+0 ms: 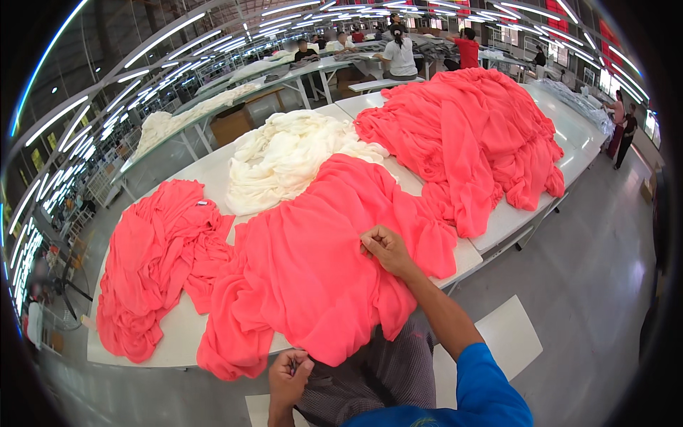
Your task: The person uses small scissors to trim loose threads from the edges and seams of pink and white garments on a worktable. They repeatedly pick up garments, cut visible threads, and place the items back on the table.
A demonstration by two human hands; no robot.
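A wide sheet of thin coral-pink fabric (306,242) lies gathered over the table's near side and hangs off its front edge over my lap. My right hand (385,249) is closed in a pinch on the fabric's right part. Low at the front edge, my left hand (289,377) is curled beside the fabric's lower hem. Something small and dark shows between its fingers, too small to make out. A crumpled coral pile (153,263) lies to the left, with a small label on top. Behind the sheet sits a heap of cream fabric (284,156).
A larger coral heap (462,135) covers the far right of the white table (469,257). A white bench (509,334) stands at my right. Clear plastic wrapping (573,99) lies at the table's far end. Several people work at tables beyond; two stand at the far right.
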